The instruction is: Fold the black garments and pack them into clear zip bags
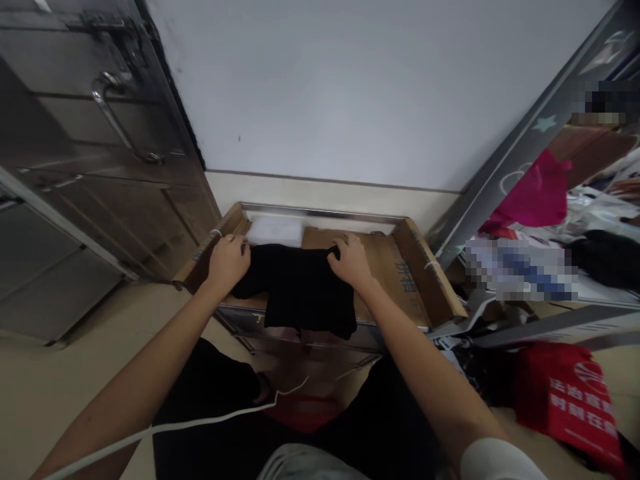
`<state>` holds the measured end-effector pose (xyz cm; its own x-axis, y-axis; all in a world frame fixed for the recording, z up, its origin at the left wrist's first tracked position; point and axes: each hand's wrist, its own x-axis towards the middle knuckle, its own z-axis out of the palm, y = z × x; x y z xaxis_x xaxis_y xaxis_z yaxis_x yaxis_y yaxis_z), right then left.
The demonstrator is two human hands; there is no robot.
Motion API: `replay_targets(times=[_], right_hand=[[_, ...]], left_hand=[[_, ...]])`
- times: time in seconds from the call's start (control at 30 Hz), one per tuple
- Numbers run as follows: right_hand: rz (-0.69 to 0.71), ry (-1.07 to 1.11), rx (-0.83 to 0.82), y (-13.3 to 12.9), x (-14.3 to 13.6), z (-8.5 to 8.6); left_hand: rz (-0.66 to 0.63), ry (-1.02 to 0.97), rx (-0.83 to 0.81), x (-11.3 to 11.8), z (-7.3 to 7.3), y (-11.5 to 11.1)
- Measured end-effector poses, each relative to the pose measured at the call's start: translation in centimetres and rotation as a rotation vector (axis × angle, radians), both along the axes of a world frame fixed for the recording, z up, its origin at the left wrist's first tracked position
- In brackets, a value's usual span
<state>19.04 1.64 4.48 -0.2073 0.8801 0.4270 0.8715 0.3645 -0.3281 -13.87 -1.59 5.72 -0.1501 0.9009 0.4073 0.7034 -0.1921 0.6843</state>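
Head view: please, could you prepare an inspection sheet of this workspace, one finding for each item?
Surface: cardboard base with raised cardboard sides, blue printing at right.
Job's things: black cloth, spread out, overhanging the near edge.
Clutter: flat white item at the back left; pink cloth and printed red bag off to the right.
Hands: left hand and right hand hold the cloth's far corners.
Cables: white cord crosses the lower left.
Surroundings: metal door at left, white wall behind.
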Motion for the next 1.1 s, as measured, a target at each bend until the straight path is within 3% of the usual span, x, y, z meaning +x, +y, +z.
replay_targets(times=[0.1, 0.2, 0.37, 0.6, 0.73, 0.83, 0.93, 1.0, 1.1], right_hand=[[0.151, -0.075, -0.035, -0.1, -0.8, -0.7], [0.107, -0.151, -0.145, 0.0, -0.5, -2.7], [0.078, -0.18, -0.232, 0.5, 0.8, -4.7], [0.074, -0.105, -0.216, 0.5, 0.7, -4.6], [0.113, 0.185, -0.18, 0.6, 1.6, -4.8], [0.093, 0.644, -0.106, 1.1, 2.9, -4.9], [-0.09, 1.033, -0.038, 1.8, 4.1, -5.2], [-0.209, 1.113, -0.029, 2.1, 4.5, -5.4], [-0.24, 1.015, -0.063, 1.9, 4.4, -5.4]], left_hand=[[-0.072, 0.186, 0.062, 3.0, 0.3, -0.2], [-0.189, 0.264, 0.026, 4.7, -1.6, -0.2], [-0.218, 0.343, -0.034, 3.8, -5.1, -0.1], [-0.198, 0.277, -0.069, 3.7, -5.2, 0.0], [-0.199, 0.048, -0.06, 3.1, -5.3, 0.5], [-0.107, -0.392, -0.017, 1.2, -5.1, 1.0], [-0.002, -0.816, -0.02, -1.1, -4.9, 1.6], [0.058, -0.871, -0.049, -2.1, -4.9, 1.9], [0.1, -0.703, -0.051, -2.4, -5.1, 2.3]])
